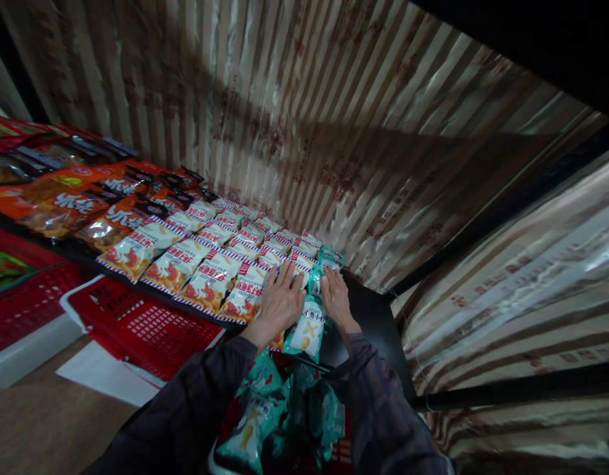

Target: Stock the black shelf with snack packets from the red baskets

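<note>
My left hand (279, 302) lies with fingers stretched out over the white snack bags (212, 280) at the right end of their rows. Beside it, my right hand (339, 302) has its fingers extended against a small teal snack bag (315, 281) on the black shelf. A teal and white snack bag (307, 330) lies between my wrists, near the shelf's front edge. Below my forearms, a red basket (341, 452) holds several more teal bags (252, 432). What lies under my palms is hidden.
Orange snack bags (69, 204) fill the shelf on the left. A red basket (160, 323) stands below the front edge, another red basket (37, 300) farther left. Striped printed sheeting (294, 99) hangs behind the shelf. A black frame bar (482, 224) slants along the right.
</note>
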The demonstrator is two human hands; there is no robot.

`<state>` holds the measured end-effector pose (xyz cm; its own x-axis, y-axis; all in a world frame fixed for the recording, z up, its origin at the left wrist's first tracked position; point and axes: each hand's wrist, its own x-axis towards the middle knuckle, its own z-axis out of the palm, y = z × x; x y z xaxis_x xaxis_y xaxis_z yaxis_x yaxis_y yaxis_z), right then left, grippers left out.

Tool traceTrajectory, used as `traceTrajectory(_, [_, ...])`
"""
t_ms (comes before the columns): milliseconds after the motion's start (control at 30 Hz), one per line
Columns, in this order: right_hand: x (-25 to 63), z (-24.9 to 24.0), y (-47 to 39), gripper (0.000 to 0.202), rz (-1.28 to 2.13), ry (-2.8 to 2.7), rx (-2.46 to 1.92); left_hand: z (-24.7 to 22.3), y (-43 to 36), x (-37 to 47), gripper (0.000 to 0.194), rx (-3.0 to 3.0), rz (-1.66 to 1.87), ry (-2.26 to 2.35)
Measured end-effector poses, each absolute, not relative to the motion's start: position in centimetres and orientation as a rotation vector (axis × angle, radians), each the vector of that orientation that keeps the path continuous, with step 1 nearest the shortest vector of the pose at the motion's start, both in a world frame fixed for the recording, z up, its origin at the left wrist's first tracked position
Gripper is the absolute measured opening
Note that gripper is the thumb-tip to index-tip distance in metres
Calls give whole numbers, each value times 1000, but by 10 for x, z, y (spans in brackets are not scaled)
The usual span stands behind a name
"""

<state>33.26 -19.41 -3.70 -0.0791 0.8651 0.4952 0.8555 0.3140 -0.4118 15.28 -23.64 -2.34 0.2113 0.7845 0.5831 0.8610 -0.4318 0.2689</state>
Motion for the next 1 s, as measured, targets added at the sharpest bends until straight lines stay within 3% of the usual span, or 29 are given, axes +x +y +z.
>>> traceTrajectory(167, [330,-25,-194,50,-118,-2061,-1601,4,-205,154,41,-2510,-751,-1447])
traceTrajectory(333, [318,-10,-195,45,-197,-2240,-1706,8,-181,163,42,-2669,-449,-1336])
traceTrajectory(1000, [305,15,-145,44,-186,-2284,-2015,-11,-159,171,44,-2607,-455,-1373])
